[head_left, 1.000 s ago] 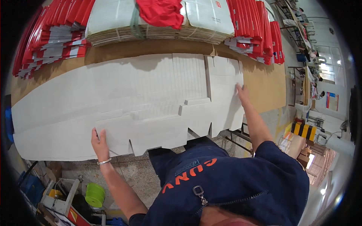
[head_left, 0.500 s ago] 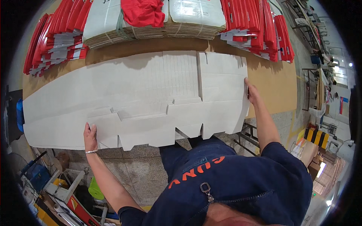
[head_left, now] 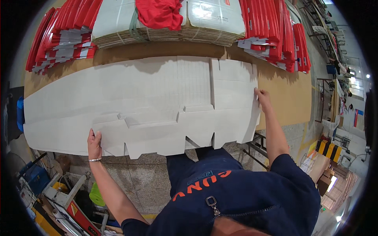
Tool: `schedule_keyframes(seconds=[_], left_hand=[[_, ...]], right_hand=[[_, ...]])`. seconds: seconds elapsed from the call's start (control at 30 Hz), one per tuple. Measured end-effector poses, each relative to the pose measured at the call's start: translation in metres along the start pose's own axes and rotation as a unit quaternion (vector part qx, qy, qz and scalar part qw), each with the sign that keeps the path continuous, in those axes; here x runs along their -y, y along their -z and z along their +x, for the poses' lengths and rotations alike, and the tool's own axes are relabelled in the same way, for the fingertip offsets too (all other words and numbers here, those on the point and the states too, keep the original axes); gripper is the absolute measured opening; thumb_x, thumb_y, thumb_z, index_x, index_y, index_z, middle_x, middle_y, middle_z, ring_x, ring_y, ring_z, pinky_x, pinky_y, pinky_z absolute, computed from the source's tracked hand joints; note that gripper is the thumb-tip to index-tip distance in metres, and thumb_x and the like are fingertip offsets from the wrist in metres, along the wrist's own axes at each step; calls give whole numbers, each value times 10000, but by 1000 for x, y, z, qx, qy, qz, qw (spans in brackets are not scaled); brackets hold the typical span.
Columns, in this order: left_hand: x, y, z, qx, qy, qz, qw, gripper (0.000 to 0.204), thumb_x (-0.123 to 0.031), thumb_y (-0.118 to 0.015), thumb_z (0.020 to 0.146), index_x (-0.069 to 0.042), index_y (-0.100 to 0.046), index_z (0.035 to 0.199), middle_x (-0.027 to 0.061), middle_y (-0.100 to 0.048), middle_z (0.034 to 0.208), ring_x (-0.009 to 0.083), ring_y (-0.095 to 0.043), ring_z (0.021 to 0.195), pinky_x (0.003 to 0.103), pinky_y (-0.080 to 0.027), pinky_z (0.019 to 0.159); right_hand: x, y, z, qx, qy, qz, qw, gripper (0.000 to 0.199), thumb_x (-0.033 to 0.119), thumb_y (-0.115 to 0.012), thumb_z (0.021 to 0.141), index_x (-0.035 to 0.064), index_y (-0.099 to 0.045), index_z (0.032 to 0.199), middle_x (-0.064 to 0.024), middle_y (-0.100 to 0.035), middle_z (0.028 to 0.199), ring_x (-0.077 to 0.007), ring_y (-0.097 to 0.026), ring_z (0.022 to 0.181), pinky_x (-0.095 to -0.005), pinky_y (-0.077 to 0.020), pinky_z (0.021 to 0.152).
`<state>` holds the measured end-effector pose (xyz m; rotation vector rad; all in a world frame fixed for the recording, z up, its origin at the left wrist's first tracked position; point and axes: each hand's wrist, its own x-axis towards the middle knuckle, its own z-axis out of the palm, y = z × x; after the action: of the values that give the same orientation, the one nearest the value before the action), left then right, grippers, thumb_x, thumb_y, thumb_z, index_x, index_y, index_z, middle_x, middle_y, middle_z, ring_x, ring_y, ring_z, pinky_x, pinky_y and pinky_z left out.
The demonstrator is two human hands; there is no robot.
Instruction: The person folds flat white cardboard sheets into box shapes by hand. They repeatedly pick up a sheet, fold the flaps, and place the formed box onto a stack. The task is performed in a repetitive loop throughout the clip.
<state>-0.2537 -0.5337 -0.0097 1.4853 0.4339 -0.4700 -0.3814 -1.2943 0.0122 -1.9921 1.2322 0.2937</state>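
A large white cardboard sheet (head_left: 51,118) with creases, slots and folded flaps lies spread across the table in front of me. Nearer to me, part of it is a raised, notched panel (head_left: 157,135). My left hand (head_left: 94,145), a bracelet on its wrist, rests at the panel's left end with its fingers stretched forward and thumb a little apart. At the sheet's right edge, my right hand (head_left: 263,99) pinches the cardboard between thumb and bent fingers; the fingers' far side is partly hidden.
Behind the sheet sits a strapped stack of flat cardboard (head_left: 169,35) with a red cloth (head_left: 159,13) on top. Red-and-white folded pieces stand in rows at left (head_left: 65,35) and right (head_left: 271,35). Brown board (head_left: 287,98) covers the table. A ladder-like frame (head_left: 65,192) is at lower left.
My right hand has changed its grip at the right edge, its fingers now more bent. The left hand stays at the panel's end. The whole view has shifted slightly.
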Motion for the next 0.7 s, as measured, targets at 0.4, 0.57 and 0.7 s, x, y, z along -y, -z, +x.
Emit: schedule_keyframes(seconds=[0.4,0.57,0.7], left_hand=[[-22,-38,-16,-125,-153,106,974,514,-152,-719,797,34,-527,1236,108,-650,1037,140,-589,925,269,-471,822],[-40,-48,-45,-154,-113,33,981,590,-86,-722,774,15,-474,1299,115,-635,1069,144,-570,1015,295,-451,901],[-23,-50,-58,-204,-161,18,965,643,-94,-704,776,5,-413,1341,170,-612,1069,234,-582,1014,333,-453,889]], right_hand=[[208,-235,-186,318,433,-24,843,456,170,-674,832,41,-536,1247,-90,-576,1194,-185,-549,1084,-337,-437,912],[308,-357,-268,426,495,-52,755,539,268,-705,815,7,-527,1252,-138,-590,1159,-219,-547,1093,-346,-434,913],[327,-396,-272,527,359,-142,757,492,319,-690,822,-38,-576,1142,-106,-633,944,-158,-585,877,-300,-468,773]])
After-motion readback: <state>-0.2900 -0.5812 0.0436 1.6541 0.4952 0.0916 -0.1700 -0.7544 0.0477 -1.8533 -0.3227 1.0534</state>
